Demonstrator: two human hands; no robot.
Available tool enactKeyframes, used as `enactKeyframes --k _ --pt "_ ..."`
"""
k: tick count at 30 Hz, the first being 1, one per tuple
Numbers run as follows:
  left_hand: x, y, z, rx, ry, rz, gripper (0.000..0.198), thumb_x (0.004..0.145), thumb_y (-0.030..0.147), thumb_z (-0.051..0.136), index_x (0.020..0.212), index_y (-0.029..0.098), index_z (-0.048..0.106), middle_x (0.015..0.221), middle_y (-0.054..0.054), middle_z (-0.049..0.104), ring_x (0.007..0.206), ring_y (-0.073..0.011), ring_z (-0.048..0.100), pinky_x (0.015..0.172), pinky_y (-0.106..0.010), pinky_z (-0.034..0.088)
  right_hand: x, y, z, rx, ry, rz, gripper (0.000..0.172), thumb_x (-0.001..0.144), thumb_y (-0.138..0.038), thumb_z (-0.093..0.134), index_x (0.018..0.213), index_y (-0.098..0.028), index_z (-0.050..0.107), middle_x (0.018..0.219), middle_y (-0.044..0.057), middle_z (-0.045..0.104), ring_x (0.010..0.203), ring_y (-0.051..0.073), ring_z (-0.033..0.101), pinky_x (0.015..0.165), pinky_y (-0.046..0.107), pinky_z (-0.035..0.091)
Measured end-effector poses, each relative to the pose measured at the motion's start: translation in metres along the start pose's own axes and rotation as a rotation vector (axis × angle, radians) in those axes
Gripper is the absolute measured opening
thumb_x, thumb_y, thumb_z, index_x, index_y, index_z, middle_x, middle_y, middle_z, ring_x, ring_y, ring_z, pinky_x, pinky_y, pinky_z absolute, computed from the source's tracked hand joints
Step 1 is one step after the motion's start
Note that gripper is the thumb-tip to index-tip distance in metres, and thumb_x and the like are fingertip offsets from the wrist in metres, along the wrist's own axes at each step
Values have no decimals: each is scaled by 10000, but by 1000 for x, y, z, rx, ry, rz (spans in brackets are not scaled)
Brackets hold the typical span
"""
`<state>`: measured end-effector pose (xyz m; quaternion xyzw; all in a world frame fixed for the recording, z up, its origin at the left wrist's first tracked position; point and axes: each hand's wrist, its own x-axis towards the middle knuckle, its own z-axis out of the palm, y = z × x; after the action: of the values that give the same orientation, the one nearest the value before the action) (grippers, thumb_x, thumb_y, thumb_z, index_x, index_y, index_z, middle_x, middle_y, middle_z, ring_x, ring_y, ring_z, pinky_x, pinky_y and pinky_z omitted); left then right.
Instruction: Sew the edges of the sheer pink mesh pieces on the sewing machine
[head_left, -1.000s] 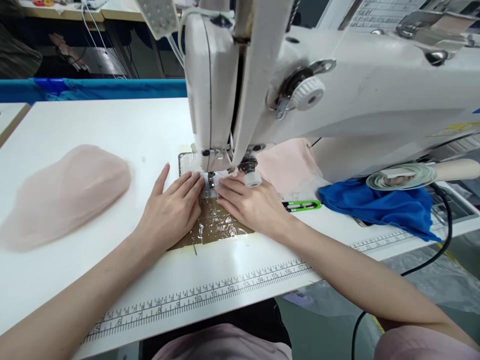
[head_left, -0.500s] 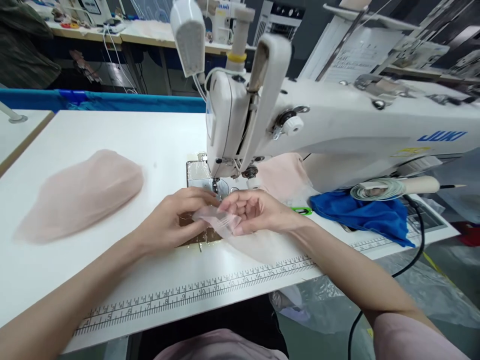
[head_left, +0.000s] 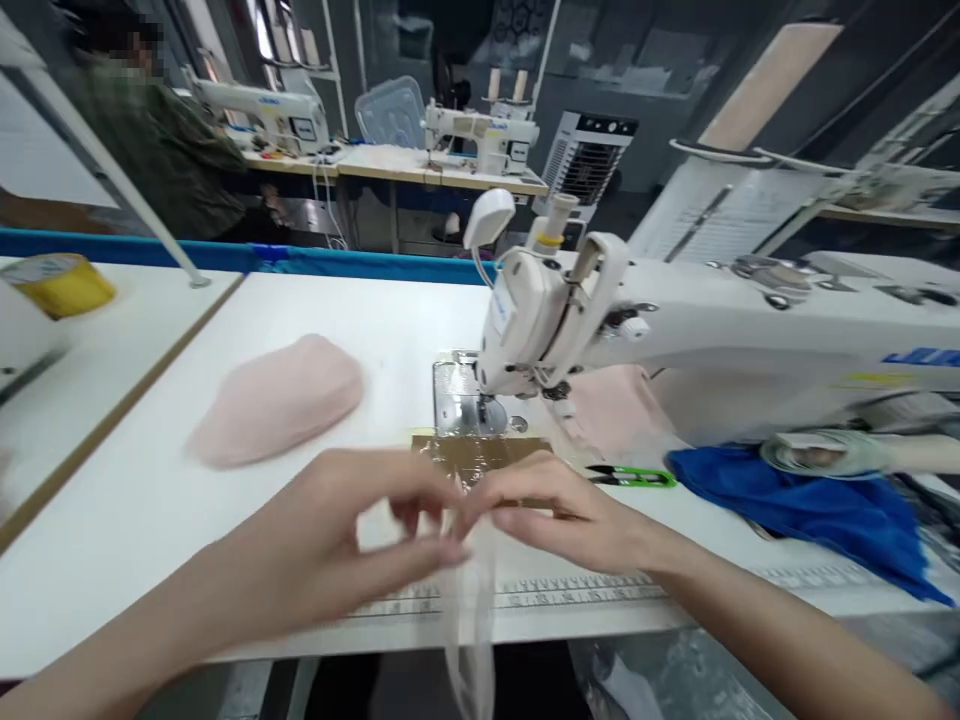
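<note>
A strip of sheer whitish fabric [head_left: 471,610] hangs from my fingertips over the table's front edge. My left hand [head_left: 375,530] pinches its upper end between thumb and fingers, slightly blurred. Touching it at the fingertips, my right hand [head_left: 562,510] is closed on the same end, with its fingers bent downward. Both hands are in front of the sewing machine's needle area [head_left: 486,405], above a brown taped patch [head_left: 442,450] on the table. A pale pink fabric piece [head_left: 281,400] lies flat to the left.
Right of the needle are more pink fabric [head_left: 619,410], green-handled thread snips [head_left: 637,478] and a blue cloth [head_left: 795,510]. The white machine arm [head_left: 750,330] spans the right side. A ruler strip [head_left: 570,595] runs along the front edge. A person [head_left: 150,150] sits at the back left.
My hands have drawn back from the needle toward the table's front edge, and the sheer fabric now hangs down between them. The view has tilted up, showing more of the room.
</note>
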<state>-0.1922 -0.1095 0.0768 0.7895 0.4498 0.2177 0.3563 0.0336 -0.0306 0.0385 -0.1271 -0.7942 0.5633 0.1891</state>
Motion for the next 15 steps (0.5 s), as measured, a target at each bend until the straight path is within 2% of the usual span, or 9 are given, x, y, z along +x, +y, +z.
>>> enactKeyframes --k 1,2,3,5,7,9,11,13,15 --pt "3 -9 -3 -51 32 -28 395 823 406 694 1190 297 596 1121 -1 677 994 -162 629 851 -249 502 4 -3 4 60 -17 -29 303 966 -242 446 1015 -145 729 978 92 748 914 173 696 845 313 534" --pt "5 -19 -6 -112 -35 -36 646 717 424 789 1297 312 528 1290 -17 606 1133 -202 585 930 -290 491 9 -5 7 118 -26 -30 305 970 -283 457 995 -146 728 966 94 747 906 181 697 846 323 534" --pt "6 -29 -7 -186 -142 -63 703 659 398 833 1291 320 535 1331 -11 580 1184 -220 561 968 -317 481 13 -7 11 166 -19 -16 276 952 -315 509 951 -148 729 913 87 748 855 181 702 810 317 542" --pt "2 -49 -8 -365 -264 -109 474 672 361 827 1105 276 653 1151 1 670 1097 -208 610 953 -325 492 22 -9 19 198 28 58 155 862 -300 661 843 -156 713 798 58 734 727 165 695 696 281 548" --pt "-12 -64 -8 -544 -280 -184 195 745 349 773 871 221 699 880 5 703 867 -166 666 829 -296 536 29 -8 25 201 87 133 67 806 -225 716 796 -163 693 742 38 715 655 148 680 617 253 537" --pt "-32 -76 -11 -650 -175 -290 166 768 352 757 772 202 687 758 10 677 729 -139 661 731 -268 547 34 -4 30 212 119 169 51 826 -178 676 782 -165 698 778 48 719 687 143 682 625 250 540" --pt "-53 -86 -22 -684 -21 -343 185 806 376 721 758 203 675 720 15 666 672 -123 650 703 -256 545 41 1 33 216 129 169 121 837 -154 646 741 -163 719 837 62 720 756 138 684 667 244 544" --pt "-67 -94 -40 -607 124 -356 266 881 426 622 751 202 679 705 3 661 680 -120 640 727 -256 539 53 7 36 195 137 180 133 836 -159 642 748 -162 741 883 64 715 787 133 686 659 227 544" --pt "-68 -100 -64 -477 261 -405 333 899 485 565 795 199 700 719 -13 661 640 -121 616 630 -242 523 72 12 39 171 168 215 137 855 -198 622 893 -171 750 903 55 715 740 126 695 605 223 546"
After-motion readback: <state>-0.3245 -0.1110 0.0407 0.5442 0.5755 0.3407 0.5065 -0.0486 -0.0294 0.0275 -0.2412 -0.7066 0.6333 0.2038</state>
